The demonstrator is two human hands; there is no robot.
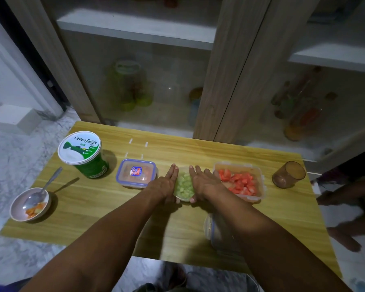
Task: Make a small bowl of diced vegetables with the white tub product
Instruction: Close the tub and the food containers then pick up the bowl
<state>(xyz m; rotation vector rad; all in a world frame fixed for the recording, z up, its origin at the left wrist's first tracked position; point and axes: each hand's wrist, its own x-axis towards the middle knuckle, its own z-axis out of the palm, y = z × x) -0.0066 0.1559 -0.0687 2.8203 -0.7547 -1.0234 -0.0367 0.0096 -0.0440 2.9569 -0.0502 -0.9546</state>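
A small clear container of diced green cucumber (184, 185) sits at the middle of the wooden table (114, 211). My left hand (164, 184) presses against its left side and my right hand (204, 183) against its right side, fingers pointing away from me. A small pale bowl (19, 209) at the front left holds a few orange and green dice and a metal spoon (43, 189). The yogurt tub (80, 151), white-lidded with green sides, stands closed at the back left. An open tub of diced tomato (239, 183) lies right of my hands.
A closed blue-rimmed box (136, 172) sits between the yogurt tub and my hands. A brown tumbler (288, 174) stands at the far right. A clear lid (214, 232) lies under my right forearm. Glass-door cabinets rise behind the table. Another person's limbs (346, 207) are at the right edge.
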